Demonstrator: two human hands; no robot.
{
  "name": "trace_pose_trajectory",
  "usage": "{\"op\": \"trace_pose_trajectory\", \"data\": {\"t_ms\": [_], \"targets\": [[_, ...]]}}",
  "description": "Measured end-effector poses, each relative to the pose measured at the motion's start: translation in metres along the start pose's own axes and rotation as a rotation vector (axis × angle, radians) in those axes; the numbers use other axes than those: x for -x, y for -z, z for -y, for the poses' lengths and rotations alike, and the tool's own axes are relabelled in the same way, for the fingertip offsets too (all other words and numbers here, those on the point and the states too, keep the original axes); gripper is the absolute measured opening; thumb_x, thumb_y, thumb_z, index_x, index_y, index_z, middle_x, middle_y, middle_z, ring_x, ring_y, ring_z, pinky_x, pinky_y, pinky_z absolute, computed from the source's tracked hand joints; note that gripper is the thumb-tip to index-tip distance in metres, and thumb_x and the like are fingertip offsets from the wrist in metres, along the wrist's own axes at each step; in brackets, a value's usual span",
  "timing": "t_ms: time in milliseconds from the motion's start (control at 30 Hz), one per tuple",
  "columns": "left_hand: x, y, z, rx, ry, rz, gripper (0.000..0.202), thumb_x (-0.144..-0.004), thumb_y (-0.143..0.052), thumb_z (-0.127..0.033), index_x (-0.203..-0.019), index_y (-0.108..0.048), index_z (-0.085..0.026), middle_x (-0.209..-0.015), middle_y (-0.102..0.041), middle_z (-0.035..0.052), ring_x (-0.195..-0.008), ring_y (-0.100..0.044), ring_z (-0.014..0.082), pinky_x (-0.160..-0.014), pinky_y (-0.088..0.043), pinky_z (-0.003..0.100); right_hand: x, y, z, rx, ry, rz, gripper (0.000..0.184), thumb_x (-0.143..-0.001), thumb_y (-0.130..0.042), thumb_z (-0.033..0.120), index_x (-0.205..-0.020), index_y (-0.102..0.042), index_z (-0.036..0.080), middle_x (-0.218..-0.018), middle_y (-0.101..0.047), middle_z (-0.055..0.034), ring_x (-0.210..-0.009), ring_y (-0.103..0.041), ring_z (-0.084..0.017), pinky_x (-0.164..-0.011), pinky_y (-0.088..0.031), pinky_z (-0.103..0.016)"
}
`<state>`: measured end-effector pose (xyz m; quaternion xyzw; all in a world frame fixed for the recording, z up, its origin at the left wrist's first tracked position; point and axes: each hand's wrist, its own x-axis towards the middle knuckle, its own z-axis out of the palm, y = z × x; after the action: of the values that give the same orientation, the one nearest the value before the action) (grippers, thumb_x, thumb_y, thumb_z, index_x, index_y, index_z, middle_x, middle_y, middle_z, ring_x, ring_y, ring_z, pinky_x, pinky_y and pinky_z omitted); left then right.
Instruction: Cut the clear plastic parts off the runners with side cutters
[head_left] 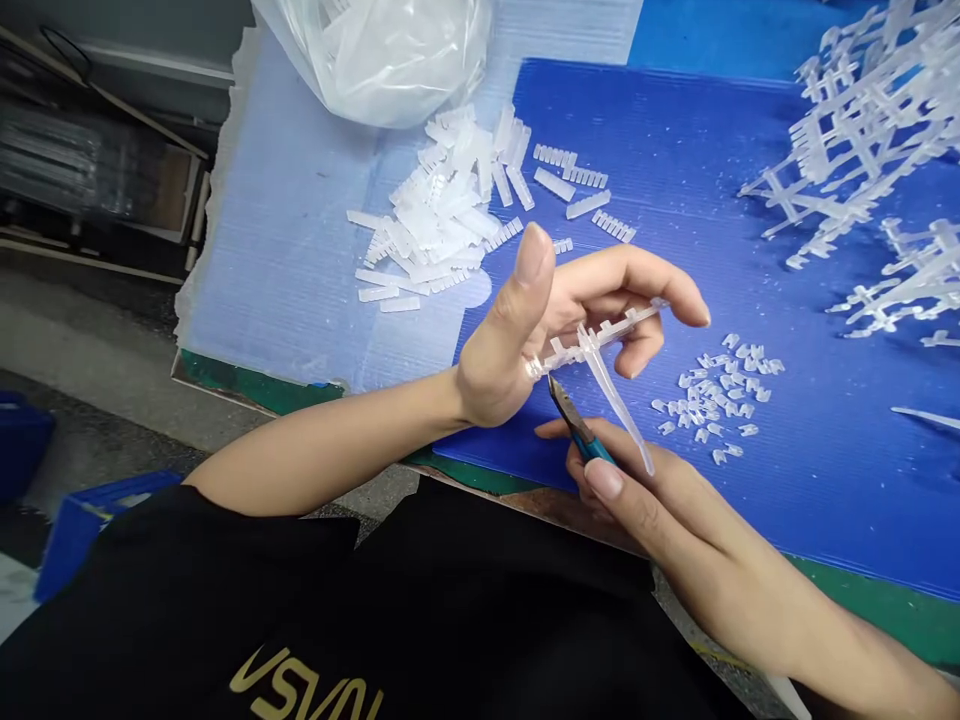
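A translucent plastic sprue (pixel 611 385) with small tabs along its bar lies across the palm of my left hand (pixel 525 320). That hand's fingers curl loosely behind the bar, and the thumb stands up, apart from it. In my right hand (pixel 622 480) is a pair of nippers (pixel 574 415) with teal handles, the fingers wrapped round them. The dark jaws point up at the bar's near end, close to the left palm; whether they touch the plastic I cannot tell. The sprue's long stem hangs down past the right hand's thumb.
Small clipped plastic pieces (pixel 720 385) lie scattered on the blue mat (pixel 810 480). A heap of flat toothed strips (pixel 442 210) sits further back, beside a clear plastic bag (pixel 397 60). Tangled sprues (pixel 862 150) are piled at the right. Blue crates (pixel 105 520) stand on the floor at left.
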<state>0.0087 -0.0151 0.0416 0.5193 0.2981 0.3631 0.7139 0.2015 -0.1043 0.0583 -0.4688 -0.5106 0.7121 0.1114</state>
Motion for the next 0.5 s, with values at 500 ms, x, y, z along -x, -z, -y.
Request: {"op": "trace_pose_trajectory", "data": {"t_ms": [500], "targets": [[0.0021, -0.0003, -0.0034, -0.009, -0.057, 0.063, 0.085, -0.109, 0.001, -0.062, -0.104, -0.07, -0.015, -0.083, -0.06, 0.0059, -0.076, -0.057, 0.0167, -0.083, -0.052, 0.034, -0.009, 0.0001, 0.0052, -0.072, 0.046, 0.059, 0.034, -0.113, -0.054, 0.047, -0.144, -0.066, 0.041, -0.113, -0.074, 0.0025, -0.1, -0.066, -0.02, -0.102, -0.053, -0.031]]}}
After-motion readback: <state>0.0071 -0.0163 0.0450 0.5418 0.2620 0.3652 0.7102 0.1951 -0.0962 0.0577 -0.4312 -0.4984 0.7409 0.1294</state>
